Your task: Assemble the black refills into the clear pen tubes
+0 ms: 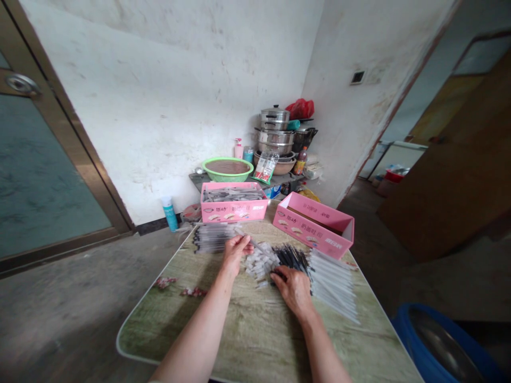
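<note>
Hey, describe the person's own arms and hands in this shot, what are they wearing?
Both forearms are bare all the way to the bottom edge of the picture: no sleeves show. The left hand and the right hand wear no gloves. No watch, bracelet or ring is visible, though the picture is too soft to rule out a thin ring.

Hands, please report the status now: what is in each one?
Left hand closed on a thin pen-like stick. Right hand flat on the dark refill pile. White cap pile between the hands, nothing blocking.
</note>
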`<state>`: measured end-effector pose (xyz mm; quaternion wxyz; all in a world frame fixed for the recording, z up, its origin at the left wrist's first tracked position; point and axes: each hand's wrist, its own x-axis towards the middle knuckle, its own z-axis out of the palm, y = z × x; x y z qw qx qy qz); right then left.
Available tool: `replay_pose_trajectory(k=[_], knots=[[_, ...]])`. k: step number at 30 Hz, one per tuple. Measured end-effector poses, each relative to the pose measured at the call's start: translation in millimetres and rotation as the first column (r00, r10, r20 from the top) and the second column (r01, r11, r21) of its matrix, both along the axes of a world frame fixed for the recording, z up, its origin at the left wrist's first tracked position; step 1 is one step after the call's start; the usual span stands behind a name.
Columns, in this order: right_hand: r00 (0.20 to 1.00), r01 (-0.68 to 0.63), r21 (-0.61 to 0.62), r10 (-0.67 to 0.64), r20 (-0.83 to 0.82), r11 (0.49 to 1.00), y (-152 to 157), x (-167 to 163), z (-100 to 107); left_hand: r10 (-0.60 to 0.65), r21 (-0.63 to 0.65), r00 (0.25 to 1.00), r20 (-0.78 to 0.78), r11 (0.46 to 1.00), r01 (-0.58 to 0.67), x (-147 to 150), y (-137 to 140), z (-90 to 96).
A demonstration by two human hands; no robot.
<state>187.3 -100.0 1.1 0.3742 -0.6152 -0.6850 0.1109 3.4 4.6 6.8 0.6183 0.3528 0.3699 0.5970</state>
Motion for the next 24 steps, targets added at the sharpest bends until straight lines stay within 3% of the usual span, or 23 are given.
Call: replay_pose_trajectory(k=[6, 11, 14, 18, 21, 24], knots=[[0.972, 0.069, 0.05, -0.056, -0.227, 0.996, -2, 2, 6, -0.162, 0.053, 0.986, -0.049, 0.985, 0.165, 6, -6, 1.5], [0.982, -0.032, -0.002, 0.031, -0.187, 0.999, -1, 0, 8, -0.179, 0.081, 0.983, -0.047, 0.98, 0.182, 9, -8, 0.9], [0.98, -0.041, -0.029, 0.034, -0.198, 0.999, 0, 1, 6, -0.103, 0.063, 0.995, -0.007, 0.993, 0.104, 4, -3, -1.1], [0.959, 0.095, -0.008, -0.094, -0.266, 0.995, -1, 11, 4, 0.223, -0.026, 0.96, 0.167, 0.975, -0.222, -10, 11, -5.9], [0.952, 0.285, -0.021, -0.285, -0.114, 0.958, -3, 21, 7, 0.373, -0.082, 0.899, 0.228, 0.928, -0.364, -18, 18, -9.0], [0.902, 0.413, -0.079, -0.395, 0.178, 0.907, -4, 27, 10, 0.264, -0.049, 0.947, 0.182, 0.964, -0.26, -15, 16, -9.2]])
